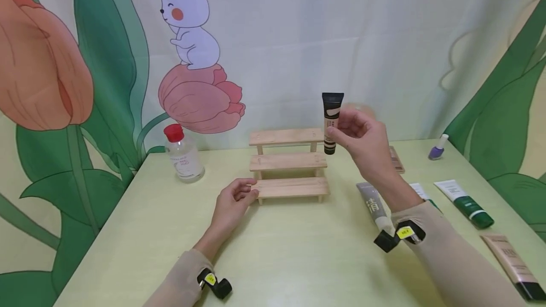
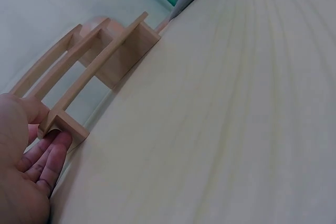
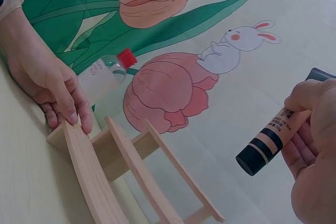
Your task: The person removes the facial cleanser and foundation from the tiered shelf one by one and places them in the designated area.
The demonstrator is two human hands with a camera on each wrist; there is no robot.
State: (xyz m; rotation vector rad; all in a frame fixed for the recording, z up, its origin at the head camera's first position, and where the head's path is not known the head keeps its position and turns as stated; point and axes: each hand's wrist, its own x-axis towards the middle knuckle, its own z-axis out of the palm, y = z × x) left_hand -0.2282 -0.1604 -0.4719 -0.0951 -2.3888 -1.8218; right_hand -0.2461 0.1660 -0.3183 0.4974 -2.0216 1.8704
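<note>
A small three-tier wooden stand [image 1: 290, 161] rises in steps at the middle of the table. My left hand [image 1: 232, 205] grips the left end of its lowest shelf; in the left wrist view the thumb lies over the shelf and the fingers [image 2: 52, 166] curl underneath. My right hand [image 1: 368, 141] pinches a small black and beige squeeze tube [image 1: 332, 112] between thumb and fingers. The tube is upright, flat end up and black cap down, in the air by the right end of the top shelf. In the right wrist view its cap [image 3: 253, 159] points toward the stand.
A clear bottle [image 1: 187, 165] with a red cap stands at the left. On the right lie a grey tube [image 1: 373, 203], a green and white tube [image 1: 467, 205], a beige tube [image 1: 509, 259] and a partly hidden palette [image 1: 396, 160]. Purple nail polish [image 1: 437, 149] stands behind.
</note>
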